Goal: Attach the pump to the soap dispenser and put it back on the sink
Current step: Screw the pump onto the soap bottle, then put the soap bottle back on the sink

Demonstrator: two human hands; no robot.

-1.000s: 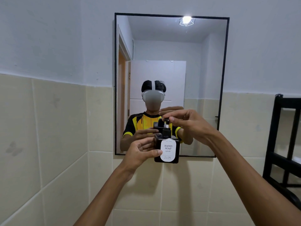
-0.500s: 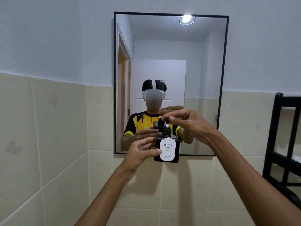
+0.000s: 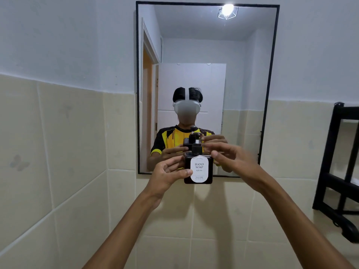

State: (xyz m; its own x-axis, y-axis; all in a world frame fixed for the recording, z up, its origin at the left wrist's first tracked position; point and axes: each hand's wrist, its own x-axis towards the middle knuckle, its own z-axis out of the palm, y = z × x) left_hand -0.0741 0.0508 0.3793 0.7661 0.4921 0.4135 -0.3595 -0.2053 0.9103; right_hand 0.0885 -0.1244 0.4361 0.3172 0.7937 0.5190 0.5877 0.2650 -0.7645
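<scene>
A dark square soap dispenser bottle with a white "HAND SOAP" label is held up in front of the mirror. My left hand grips its left side, thumb across the front. The black pump sits upright in the bottle's neck, its white stem and head showing above the collar. My right hand comes in from the right, blurred, with its fingertips pinched at the pump's collar. The sink is out of view.
A black-framed mirror hangs on the wall straight ahead and reflects a person holding the bottle. Beige tiles cover the lower wall. A black rack stands at the right edge.
My right hand has dropped from the pump's head to its collar, uncovering the head. The bottle stays in my left hand at about the same place.
</scene>
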